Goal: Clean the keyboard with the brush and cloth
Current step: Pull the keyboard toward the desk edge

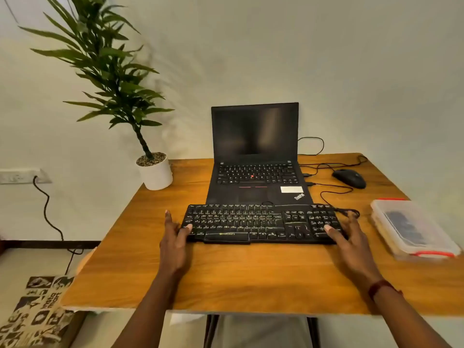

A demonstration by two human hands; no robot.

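A black full-size keyboard (261, 223) lies flat on the wooden table (251, 272), just in front of an open laptop. My left hand (175, 237) grips the keyboard's left end, thumb on the keys and fingers along the side. My right hand (345, 234) grips the right end by the number pad, thumb on top. No brush or cloth shows in the open; a dark item lies inside the closed plastic box and I cannot tell what it is.
The black laptop (256, 169) stands open with a dark screen. A black mouse (349, 178) and loose cables (329, 189) lie at the back right. A clear plastic box (411, 228) with red clips sits at the right. A potted plant (154, 173) stands at the back left corner.
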